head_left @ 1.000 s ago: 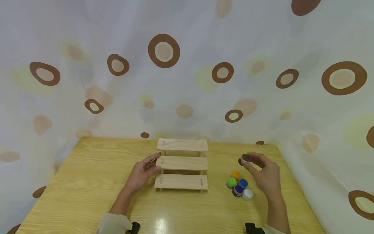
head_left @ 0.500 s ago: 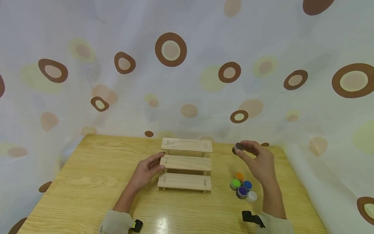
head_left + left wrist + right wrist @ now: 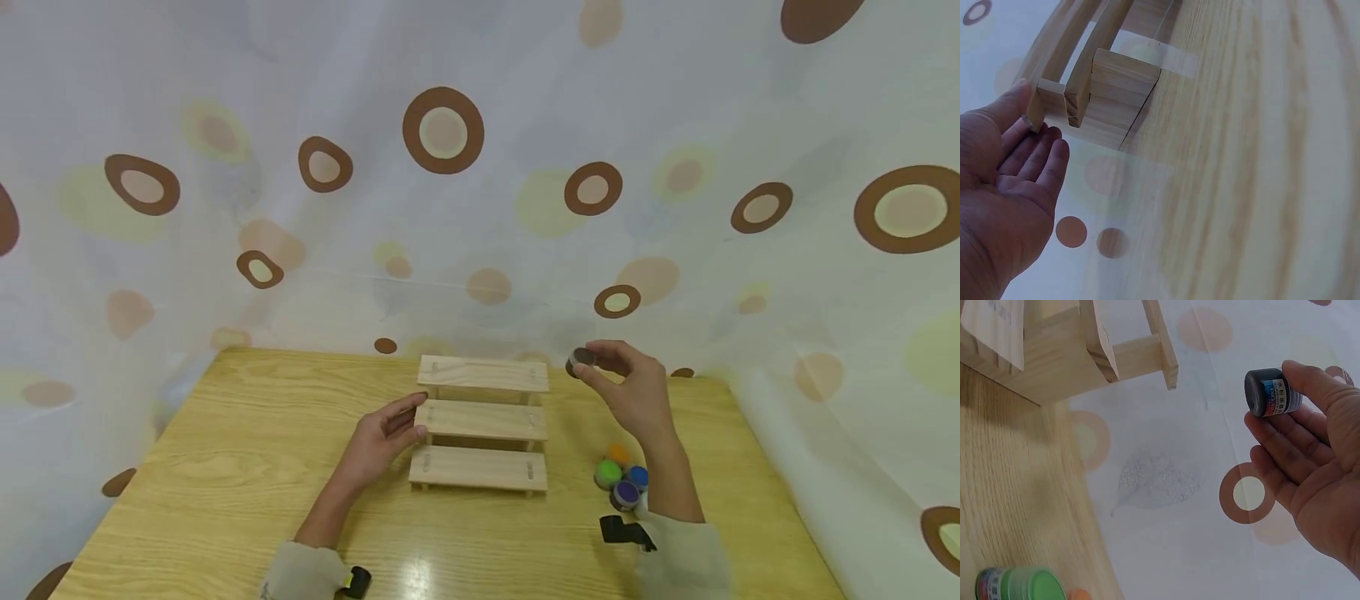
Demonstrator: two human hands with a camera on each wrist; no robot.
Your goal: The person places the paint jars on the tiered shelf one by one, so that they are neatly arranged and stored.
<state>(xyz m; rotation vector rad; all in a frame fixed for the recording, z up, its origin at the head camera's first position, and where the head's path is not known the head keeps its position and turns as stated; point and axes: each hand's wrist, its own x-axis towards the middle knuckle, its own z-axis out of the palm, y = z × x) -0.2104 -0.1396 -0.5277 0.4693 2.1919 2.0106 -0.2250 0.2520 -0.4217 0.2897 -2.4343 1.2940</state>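
A three-tier wooden step rack [image 3: 480, 419] stands on the table. My left hand [image 3: 377, 447] holds the left end of its middle board; in the left wrist view the thumb lies on one side of a board [image 3: 1035, 112] and a finger on the other. Between thumb and fingertips, my right hand [image 3: 633, 390] pinches a small dark-lidded paint pot [image 3: 580, 362]. That pot is raised beside the right end of the top board, apart from it. In the right wrist view the pot [image 3: 1267, 392] lies tilted sideways, its printed label showing.
Several paint pots cluster right of the rack: orange [image 3: 618, 454], green [image 3: 608, 473], blue [image 3: 638, 477], purple [image 3: 625, 496], and a white one [image 3: 642, 505] partly behind the right forearm. A patterned cloth [image 3: 495, 225] hangs behind the wooden table [image 3: 247, 467].
The right hand has carried the dark paint pot up, away and leftward from the cluster to the top board's right end. The left hand keeps its place on the rack; the head view shifted slightly.
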